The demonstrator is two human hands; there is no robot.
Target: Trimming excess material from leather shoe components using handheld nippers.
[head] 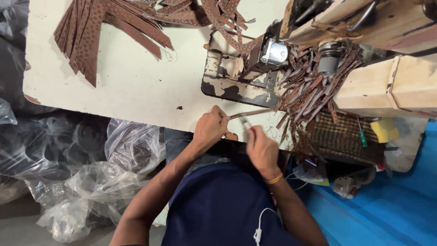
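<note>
In the lower middle of the frame, the person's left hand [210, 127] has its fingers clamped on one end of a narrow brown leather strip [250, 113] with a dotted pattern. The strip runs from this hand toward the right, up to a thick bundle of similar brown strips [309, 93] that hangs at the sewing machine. The right hand [260, 148] is just beside the left one, a little lower in the frame. Its fingers are closed together around a small thin tool [246, 122], which points up to the strip; what kind of tool it is cannot be told. An orange band [274, 179] sits on the right wrist.

Both hands are at the near edge of the pale cream counter [136, 86]. The old cream-coloured sewing machine [273, 52] with chipped paint stands in the upper right of the frame. A fan-shaped pile of wide brown patterned leather pieces [91, 32] lies in the upper left. Crumpled clear plastic bags [91, 182] fill the lower left, on the floor. A yellow sponge [384, 130] and a green-handled screwdriver [362, 136] lie at the right side, near a dark woven basket [339, 136].
</note>
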